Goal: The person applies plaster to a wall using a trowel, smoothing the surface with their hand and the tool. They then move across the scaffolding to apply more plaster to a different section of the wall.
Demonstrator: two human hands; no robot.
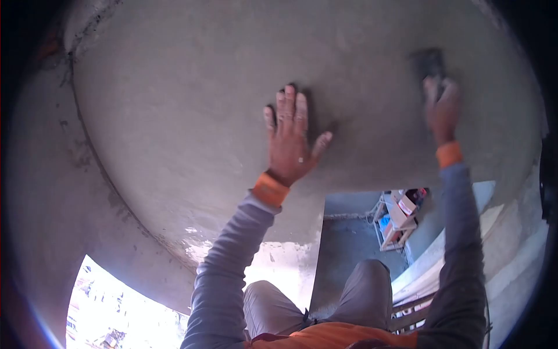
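Note:
My left hand [289, 144] lies flat against a grey, damp-looking plastered wall [192, 116], fingers pointing up and thumb out to the side. Pale plaster smears show on its fingers. Higher and to the right, my right hand [445, 110] grips a dark rectangular plastering trowel [430, 60], held up to the wall surface. Motion blurs the trowel and the fingers around it, so its exact shape and its contact with the plaster are hard to make out.
A doorway-like opening below shows a floor [343, 256] and a shelf stand [395, 224] with boxes. Bright daylight fills an opening [116, 308] at lower left. Wooden slats [412, 314] lie beside my right leg. A rough plaster edge [102, 168] curves down the left.

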